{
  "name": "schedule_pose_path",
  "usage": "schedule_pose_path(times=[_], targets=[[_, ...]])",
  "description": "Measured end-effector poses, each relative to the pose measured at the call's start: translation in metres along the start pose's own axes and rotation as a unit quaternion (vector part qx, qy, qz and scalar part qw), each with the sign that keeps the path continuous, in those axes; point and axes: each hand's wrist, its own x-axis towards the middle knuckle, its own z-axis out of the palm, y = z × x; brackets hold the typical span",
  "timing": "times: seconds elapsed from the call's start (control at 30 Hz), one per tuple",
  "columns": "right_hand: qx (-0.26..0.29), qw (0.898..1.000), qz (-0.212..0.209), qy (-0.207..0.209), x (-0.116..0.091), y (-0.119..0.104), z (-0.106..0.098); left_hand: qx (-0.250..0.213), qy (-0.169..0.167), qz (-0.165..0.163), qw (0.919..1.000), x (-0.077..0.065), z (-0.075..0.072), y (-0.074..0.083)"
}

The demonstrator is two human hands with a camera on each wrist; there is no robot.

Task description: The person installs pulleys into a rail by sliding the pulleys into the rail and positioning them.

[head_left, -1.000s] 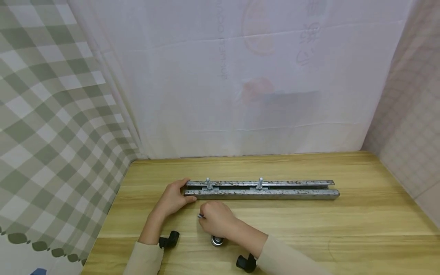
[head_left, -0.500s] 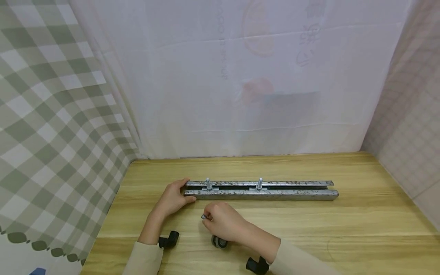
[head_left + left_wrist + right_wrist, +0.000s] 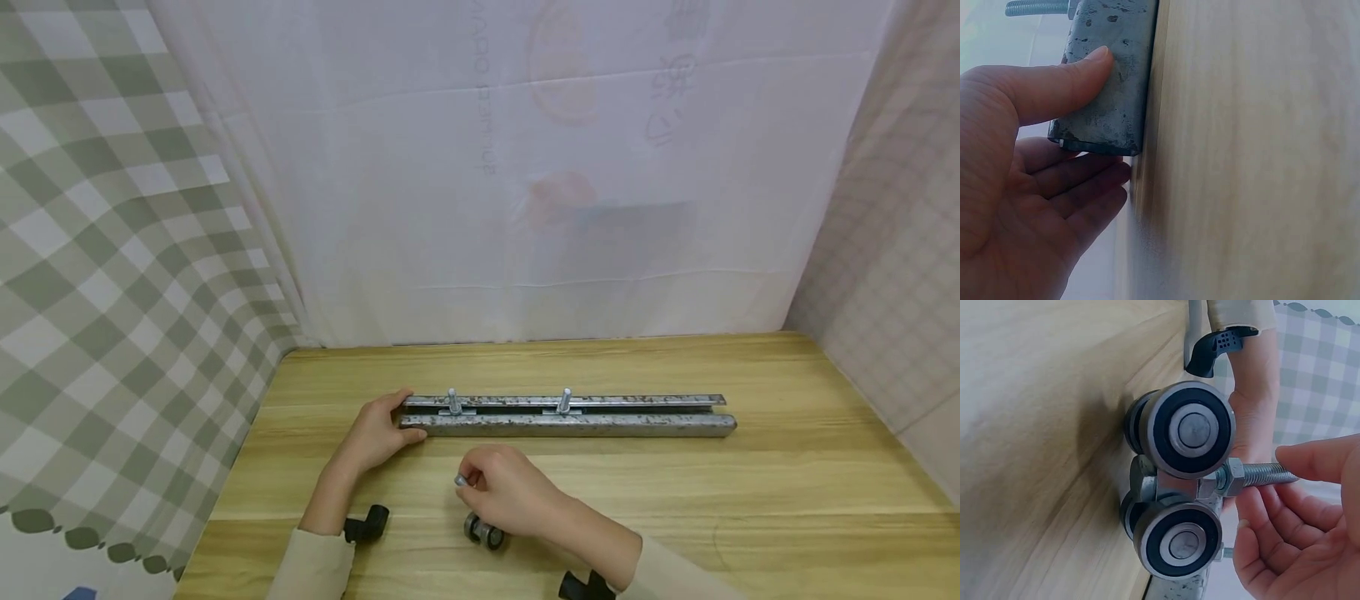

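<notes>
A steel C-channel rail [image 3: 630,427] lies along the table with its slot facing up. Two threaded bolts, a left one [image 3: 452,402] and a right one [image 3: 566,402], rise from the slot. My left hand [image 3: 373,433] grips the rail's left end, thumb on the near side and fingertips behind the end in the left wrist view. In front of the rail my right hand [image 3: 513,493] pinches the threaded bolt [image 3: 1266,475] of a roller trolley [image 3: 483,531]. Its wheels [image 3: 1192,428] are close over the wood, with a nut [image 3: 1233,477] at the bolt's base.
A black wrist mount [image 3: 367,524] sits on the left arm, another [image 3: 588,586] on the right. A white sheet [image 3: 480,208] hangs behind the wooden table [image 3: 810,483], a green checked cloth [image 3: 112,292] at left.
My right hand has shifted right, carrying the roller trolley, which has turned so that more of its wheels shows. My left hand stays on the rail's end.
</notes>
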Motion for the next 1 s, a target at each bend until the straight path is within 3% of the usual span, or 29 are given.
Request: schedule_pose_path(times=[0.23, 0.67, 1.0], targets=[[0.035, 0.999, 0.002, -0.006, -0.014, 0.002, -0.007, 0.002, -0.001, 0.000, 1.0000, -0.001, 0.000, 0.000], [0.027, 0.999, -0.026, 0.032, -0.041, 0.010, -0.010, -0.006, -0.001, 0.003, 1.0000, -0.001, 0.000, -0.002], [0.000, 0.997, -0.046, 0.064, -0.050, 0.017, -0.012, -0.009, -0.006, 0.002, 0.9999, -0.002, -0.001, 0.001]])
